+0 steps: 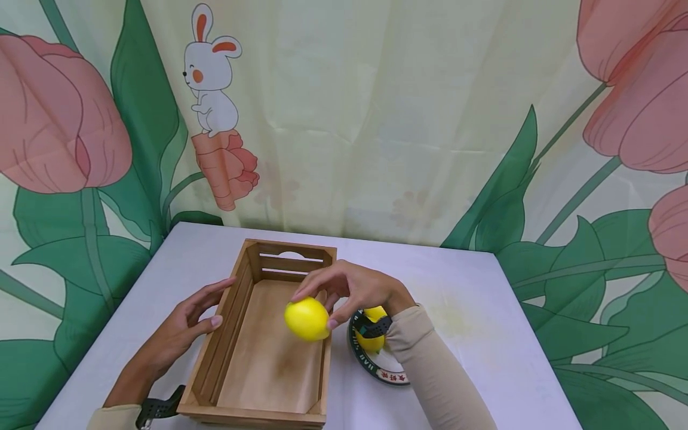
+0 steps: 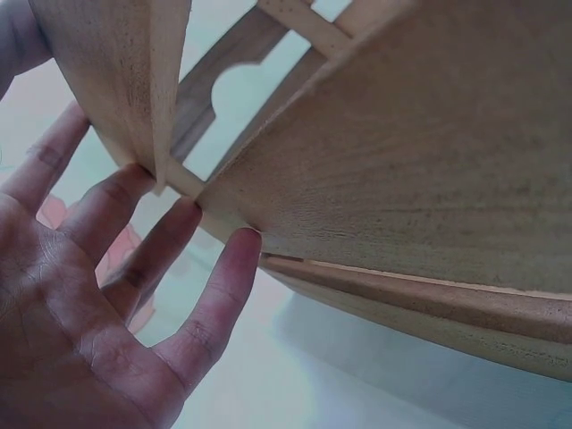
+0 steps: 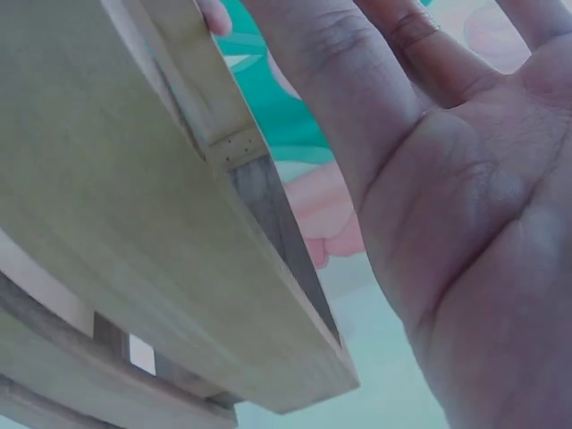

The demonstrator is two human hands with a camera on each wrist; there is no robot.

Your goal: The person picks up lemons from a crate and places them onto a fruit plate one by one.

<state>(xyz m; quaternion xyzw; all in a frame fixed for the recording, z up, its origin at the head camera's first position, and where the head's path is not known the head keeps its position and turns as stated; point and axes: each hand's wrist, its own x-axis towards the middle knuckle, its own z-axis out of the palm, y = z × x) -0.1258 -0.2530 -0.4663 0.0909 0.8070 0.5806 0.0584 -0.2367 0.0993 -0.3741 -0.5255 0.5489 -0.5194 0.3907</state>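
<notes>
My right hand (image 1: 365, 289) pinches a yellow lemon (image 1: 306, 319) between thumb and fingers, over the right half of a slatted wooden crate (image 1: 252, 413). Below the fruit, the crate's bare floor shows. On the crate's left side rests my left hand (image 1: 185, 325), fingers extended and thumb near the upper edge. The left wrist view shows those fingertips (image 2: 243, 250) against the wooden slats. In the right wrist view the palm (image 3: 474, 214) fills the right side, beside the crate wall (image 3: 179, 206); the lemon is out of that view.
Right of the crate stands a dark-rimmed plate (image 1: 391, 377) with more lemons (image 1: 371, 344) on it, partly covered by my right wrist and its black strap. A white-covered table (image 1: 473, 370) carries everything. Behind hangs a printed curtain (image 1: 349, 119) with tulips and a rabbit.
</notes>
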